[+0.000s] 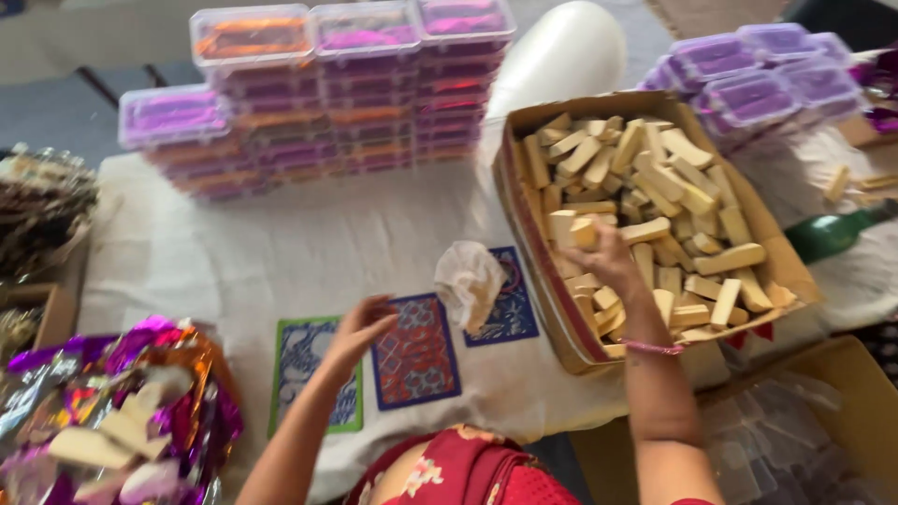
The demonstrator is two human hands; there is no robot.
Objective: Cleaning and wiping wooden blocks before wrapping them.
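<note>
Left hand [360, 323], fingers spread, touching red patterned card [414, 353] on table [281, 243]; right hand [608, 262] fingers pinching pale bars [572, 229] above cardboard box [552, 309]; risk: loose pinch likely dropping bars, card likely sliding under fingertips.

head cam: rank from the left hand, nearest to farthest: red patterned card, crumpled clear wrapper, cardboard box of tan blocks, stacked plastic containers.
From the left hand:
1. Red patterned card, right under the fingers.
2. Crumpled clear wrapper, just to its right.
3. Cardboard box of tan blocks, farther right.
4. Stacked plastic containers, at the table's far edge.
</note>
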